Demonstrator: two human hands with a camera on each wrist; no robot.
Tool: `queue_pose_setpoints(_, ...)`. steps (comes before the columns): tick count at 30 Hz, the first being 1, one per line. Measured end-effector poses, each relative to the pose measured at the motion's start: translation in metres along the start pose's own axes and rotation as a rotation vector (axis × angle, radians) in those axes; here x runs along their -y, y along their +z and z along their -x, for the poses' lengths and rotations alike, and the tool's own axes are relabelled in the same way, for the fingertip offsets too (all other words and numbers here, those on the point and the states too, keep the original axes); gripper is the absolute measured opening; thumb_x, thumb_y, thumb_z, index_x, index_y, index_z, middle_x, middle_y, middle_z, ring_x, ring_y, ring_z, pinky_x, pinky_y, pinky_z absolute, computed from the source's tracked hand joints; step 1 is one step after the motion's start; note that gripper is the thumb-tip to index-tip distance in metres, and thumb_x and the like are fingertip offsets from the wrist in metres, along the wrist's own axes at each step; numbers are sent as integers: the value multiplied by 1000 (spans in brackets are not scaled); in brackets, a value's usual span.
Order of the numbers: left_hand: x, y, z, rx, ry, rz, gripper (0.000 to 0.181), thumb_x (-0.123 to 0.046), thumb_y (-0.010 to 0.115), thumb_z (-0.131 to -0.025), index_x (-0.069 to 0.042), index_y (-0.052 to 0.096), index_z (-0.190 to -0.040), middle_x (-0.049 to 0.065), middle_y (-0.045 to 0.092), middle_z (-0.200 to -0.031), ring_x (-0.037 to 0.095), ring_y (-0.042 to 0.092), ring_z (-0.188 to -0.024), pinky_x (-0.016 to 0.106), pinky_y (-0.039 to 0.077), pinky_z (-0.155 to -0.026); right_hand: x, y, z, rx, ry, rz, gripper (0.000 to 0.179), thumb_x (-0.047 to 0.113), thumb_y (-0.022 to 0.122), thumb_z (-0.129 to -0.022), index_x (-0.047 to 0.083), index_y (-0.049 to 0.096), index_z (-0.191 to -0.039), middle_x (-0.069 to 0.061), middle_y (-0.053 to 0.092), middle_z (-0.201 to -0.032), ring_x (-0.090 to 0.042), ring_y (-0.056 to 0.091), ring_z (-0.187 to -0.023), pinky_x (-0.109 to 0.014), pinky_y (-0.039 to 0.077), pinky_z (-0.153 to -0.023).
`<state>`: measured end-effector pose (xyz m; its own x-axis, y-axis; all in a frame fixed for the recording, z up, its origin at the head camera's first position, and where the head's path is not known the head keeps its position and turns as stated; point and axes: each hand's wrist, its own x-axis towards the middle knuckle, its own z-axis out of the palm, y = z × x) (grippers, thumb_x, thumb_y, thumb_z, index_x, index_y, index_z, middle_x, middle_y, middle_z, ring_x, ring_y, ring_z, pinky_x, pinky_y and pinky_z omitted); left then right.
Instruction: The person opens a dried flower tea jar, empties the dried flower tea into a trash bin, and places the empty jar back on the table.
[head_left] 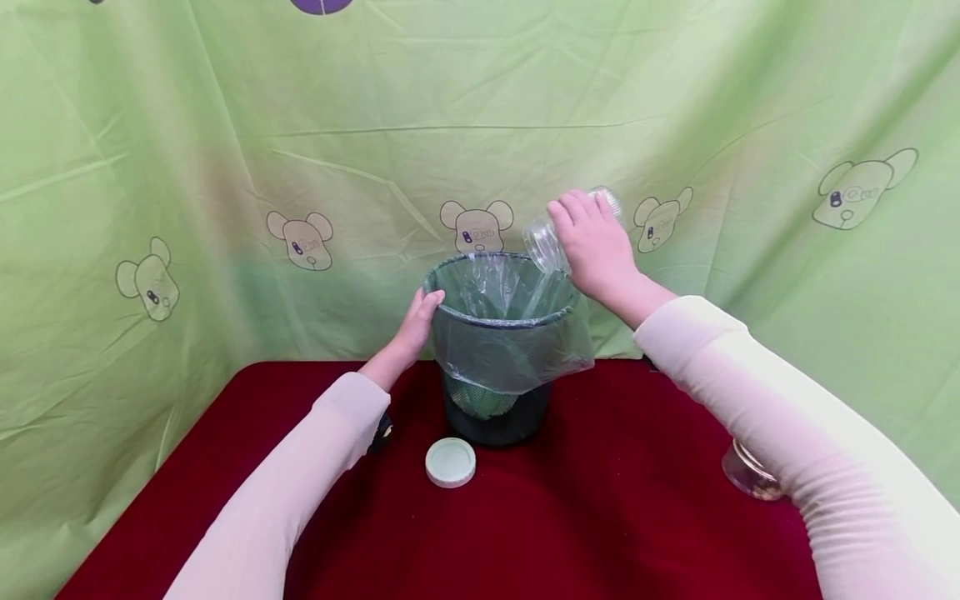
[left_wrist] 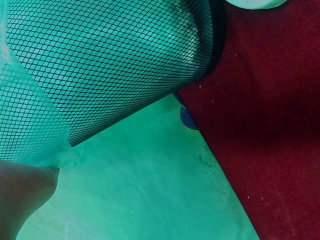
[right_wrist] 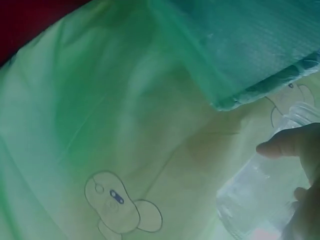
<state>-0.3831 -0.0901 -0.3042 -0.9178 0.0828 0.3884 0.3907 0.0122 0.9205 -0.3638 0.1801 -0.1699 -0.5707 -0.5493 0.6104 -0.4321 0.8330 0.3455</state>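
My right hand (head_left: pixel 596 246) grips a clear plastic jar (head_left: pixel 543 244) around its side, tilted with its threaded mouth down toward the right rim of a mesh waste bin (head_left: pixel 498 417). In the right wrist view the jar (right_wrist: pixel 260 195) is see-through, and no contents show in it. A clear plastic bag (head_left: pixel 510 354) lines the bin and folds over its rim. My left hand (head_left: pixel 416 325) touches the bin's left side near the top, thumb at the rim; its other fingers are partly hidden. Only part of that hand (left_wrist: pixel 25 192) appears in the left wrist view.
A pale round lid (head_left: pixel 450 462) lies on the red tablecloth (head_left: pixel 585 517) before the bin. At right, a clear container with a gold-coloured rim (head_left: pixel 752 472) is partly behind my right sleeve. A green curtain (head_left: pixel 375 83) with bear drawings hangs close behind the table.
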Motion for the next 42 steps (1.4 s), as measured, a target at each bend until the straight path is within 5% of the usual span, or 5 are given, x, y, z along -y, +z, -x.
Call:
queue_pose_setpoints(10, 3, -1, -3, -2, -5, -5, 67, -35, 43, -92, 5, 30, -144, 23, 36, -142, 31, 34, -130, 42, 24, -110, -4, -8, 6, 62, 336, -271, 89, -8, 73, -59, -8, 35, -140, -27, 43, -137, -43, 37, -128, -49, 16, -114)
queue_pose_setpoints(21, 1, 0, -3, -3, -8, 5, 67, -34, 43, -92, 5, 29, -144, 23, 34, -144, 30, 32, -131, 41, 23, -110, -8, -21, 20, 31, 663, -630, 91, -3, 78, -61, -8, 31, -139, -26, 42, -133, -43, 38, -123, -53, 32, -104)
queue_pose_setpoints(32, 2, 0, -4, -2, 2, 14, 64, -32, 42, -92, 5, 30, -143, 22, 35, -142, 27, 33, -128, 39, 24, -109, -21, -23, 49, 68, 811, -838, 96, -3, 78, -67, -8, 21, -144, -28, 38, -137, -42, 38, -124, -53, 32, -105)
queue_pose_setpoints(42, 2, 0, -3, 1, -5, 18, 66, -33, 42, -91, 5, 29, -143, 22, 34, -141, 28, 33, -128, 40, 24, -109, -18, -21, 77, 93, 779, -960, 68, -2, 77, -72, -7, 44, -131, -25, 53, -123, -34, 48, -111, -47, 38, -96)
